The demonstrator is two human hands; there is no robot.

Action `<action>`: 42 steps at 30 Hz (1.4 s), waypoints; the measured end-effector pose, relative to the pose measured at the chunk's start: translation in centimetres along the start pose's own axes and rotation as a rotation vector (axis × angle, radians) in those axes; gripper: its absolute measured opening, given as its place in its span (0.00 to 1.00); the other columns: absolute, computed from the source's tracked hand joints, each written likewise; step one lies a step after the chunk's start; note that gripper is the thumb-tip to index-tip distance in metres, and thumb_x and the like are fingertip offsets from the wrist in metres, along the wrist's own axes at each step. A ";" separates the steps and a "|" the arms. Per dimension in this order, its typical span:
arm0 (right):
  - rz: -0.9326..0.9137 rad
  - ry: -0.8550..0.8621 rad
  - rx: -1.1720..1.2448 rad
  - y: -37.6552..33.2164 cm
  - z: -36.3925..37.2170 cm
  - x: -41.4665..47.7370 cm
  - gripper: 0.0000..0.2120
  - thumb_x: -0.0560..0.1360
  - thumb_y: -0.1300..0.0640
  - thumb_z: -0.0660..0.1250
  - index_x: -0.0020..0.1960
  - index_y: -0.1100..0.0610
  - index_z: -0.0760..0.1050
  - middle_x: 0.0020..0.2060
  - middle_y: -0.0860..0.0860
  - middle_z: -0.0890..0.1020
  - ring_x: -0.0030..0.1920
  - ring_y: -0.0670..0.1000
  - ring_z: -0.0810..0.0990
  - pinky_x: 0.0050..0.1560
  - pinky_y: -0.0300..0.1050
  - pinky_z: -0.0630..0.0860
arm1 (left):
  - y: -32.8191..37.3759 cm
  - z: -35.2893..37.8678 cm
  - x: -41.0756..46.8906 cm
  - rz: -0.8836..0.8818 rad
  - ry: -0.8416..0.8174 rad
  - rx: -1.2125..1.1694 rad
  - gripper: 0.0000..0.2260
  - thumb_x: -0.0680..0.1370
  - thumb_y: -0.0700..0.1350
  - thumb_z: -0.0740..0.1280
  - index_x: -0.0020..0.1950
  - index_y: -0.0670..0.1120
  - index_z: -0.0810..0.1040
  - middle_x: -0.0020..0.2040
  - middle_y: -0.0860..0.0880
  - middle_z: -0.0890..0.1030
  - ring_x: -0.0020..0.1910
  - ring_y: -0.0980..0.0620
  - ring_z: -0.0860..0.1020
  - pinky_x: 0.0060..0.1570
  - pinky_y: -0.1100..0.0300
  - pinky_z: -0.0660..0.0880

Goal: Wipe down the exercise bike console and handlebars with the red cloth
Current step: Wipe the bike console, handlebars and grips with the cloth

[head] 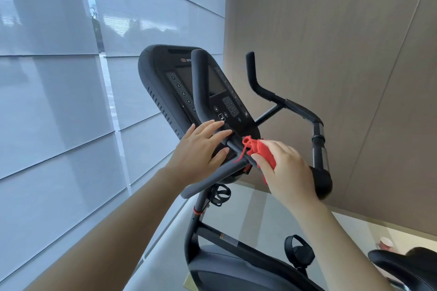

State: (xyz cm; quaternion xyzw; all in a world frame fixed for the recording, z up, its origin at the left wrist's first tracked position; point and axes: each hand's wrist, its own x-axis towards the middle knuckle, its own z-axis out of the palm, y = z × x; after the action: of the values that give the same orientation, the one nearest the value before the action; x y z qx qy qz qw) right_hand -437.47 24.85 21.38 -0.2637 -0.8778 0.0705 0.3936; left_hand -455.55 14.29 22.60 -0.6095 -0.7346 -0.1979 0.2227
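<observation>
Right hand (pixel 287 169): pinches red cloth (pixel 263 149) on handlebars (pixel 205 181).
Left hand (pixel 198 149): flat, fingers straight, on handlebars.
Edge: console (pixel 163 73) rim just above.

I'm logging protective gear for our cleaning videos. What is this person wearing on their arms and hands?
Nothing shows. The left hand and right hand are ungloved, with no rings on the fingers in view. The left forearm and right forearm are bare to the frame's edge: no sleeves, watch, bracelet or markings.
</observation>
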 end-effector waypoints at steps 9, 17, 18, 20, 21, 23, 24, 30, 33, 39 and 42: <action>-0.027 -0.033 0.076 0.5 0.4 1.8 0.17 0.77 0.45 0.60 0.59 0.54 0.75 0.50 0.48 0.80 0.50 0.50 0.78 0.50 0.45 0.77 | -1.0 1.7 1.7 0.079 0.089 -0.043 0.20 0.78 0.54 0.54 0.67 0.50 0.73 0.66 0.48 0.74 0.69 0.47 0.68 0.68 0.46 0.66; 0.045 0.115 0.177 -1.6 1.4 4.5 0.13 0.77 0.50 0.63 0.56 0.56 0.77 0.44 0.45 0.79 0.41 0.41 0.73 0.40 0.20 0.65 | -3.4 0.8 2.9 0.141 0.126 -0.009 0.19 0.78 0.55 0.53 0.64 0.52 0.74 0.65 0.50 0.74 0.68 0.49 0.68 0.68 0.47 0.63; 0.050 0.132 0.181 -2.2 1.7 5.0 0.13 0.77 0.50 0.63 0.56 0.56 0.77 0.44 0.45 0.79 0.41 0.41 0.72 0.40 0.19 0.64 | -4.1 0.6 3.1 0.143 0.140 -0.012 0.19 0.78 0.55 0.53 0.64 0.52 0.74 0.65 0.51 0.74 0.68 0.49 0.68 0.68 0.48 0.62; 0.056 0.150 0.171 -3.2 2.4 6.0 0.14 0.77 0.50 0.63 0.58 0.57 0.77 0.47 0.47 0.80 0.42 0.42 0.73 0.40 0.18 0.64 | -5.6 -0.1 3.5 0.169 0.173 -0.017 0.19 0.78 0.54 0.54 0.64 0.51 0.75 0.65 0.50 0.73 0.69 0.50 0.68 0.68 0.48 0.61; 0.060 0.160 0.161 -3.7 2.7 6.5 0.15 0.77 0.49 0.62 0.58 0.57 0.76 0.48 0.48 0.81 0.43 0.43 0.73 0.40 0.18 0.64 | -6.4 -0.4 3.6 0.190 0.188 -0.026 0.18 0.78 0.54 0.55 0.64 0.51 0.75 0.65 0.50 0.73 0.68 0.50 0.68 0.68 0.49 0.62; 0.074 0.192 0.150 -4.8 3.4 7.5 0.16 0.77 0.49 0.62 0.59 0.57 0.76 0.50 0.49 0.81 0.45 0.43 0.73 0.40 0.17 0.64 | -7.8 -1.1 4.0 0.235 0.216 -0.058 0.17 0.78 0.52 0.56 0.63 0.50 0.75 0.65 0.49 0.74 0.67 0.49 0.69 0.67 0.49 0.64; 0.082 0.212 0.148 -5.3 3.8 8.0 0.16 0.77 0.49 0.61 0.60 0.57 0.75 0.51 0.50 0.81 0.45 0.43 0.73 0.40 0.17 0.64 | -8.4 -1.5 4.2 0.258 0.226 -0.069 0.17 0.78 0.52 0.57 0.63 0.49 0.76 0.65 0.49 0.74 0.66 0.49 0.70 0.66 0.50 0.65; 0.163 0.418 0.167 -9.6 6.3 12.2 0.15 0.78 0.49 0.61 0.59 0.56 0.75 0.53 0.50 0.81 0.51 0.48 0.77 0.47 0.29 0.68 | -14.3 -3.8 5.7 0.380 0.291 -0.083 0.16 0.77 0.50 0.58 0.62 0.48 0.76 0.63 0.48 0.75 0.63 0.48 0.71 0.64 0.55 0.66; 0.180 0.511 0.149 -11.2 6.4 14.2 0.15 0.78 0.49 0.60 0.59 0.56 0.75 0.52 0.50 0.80 0.50 0.49 0.77 0.46 0.31 0.66 | -16.4 -4.1 6.7 0.407 0.304 -0.084 0.15 0.77 0.50 0.58 0.61 0.48 0.76 0.61 0.48 0.76 0.61 0.48 0.73 0.63 0.54 0.68; 0.162 0.584 0.051 -13.8 7.1 17.2 0.17 0.78 0.50 0.60 0.64 0.56 0.73 0.57 0.49 0.79 0.56 0.48 0.76 0.49 0.26 0.62 | -20.2 -3.3 10.8 0.467 0.288 -0.072 0.15 0.77 0.51 0.56 0.58 0.48 0.77 0.57 0.49 0.78 0.56 0.47 0.76 0.57 0.52 0.73; 0.137 0.539 0.005 -14.1 9.1 16.5 0.20 0.78 0.48 0.60 0.66 0.56 0.72 0.58 0.48 0.78 0.55 0.45 0.75 0.50 0.23 0.65 | -21.0 -3.1 13.9 0.484 0.267 -0.057 0.16 0.77 0.52 0.55 0.57 0.48 0.77 0.55 0.48 0.78 0.54 0.45 0.77 0.55 0.51 0.73</action>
State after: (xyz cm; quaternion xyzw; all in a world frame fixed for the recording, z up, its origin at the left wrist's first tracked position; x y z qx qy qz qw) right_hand -458.97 22.15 30.71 -0.3305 -0.7215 0.0266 0.6079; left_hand -478.15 20.02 32.62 -0.7419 -0.5258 -0.2381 0.3413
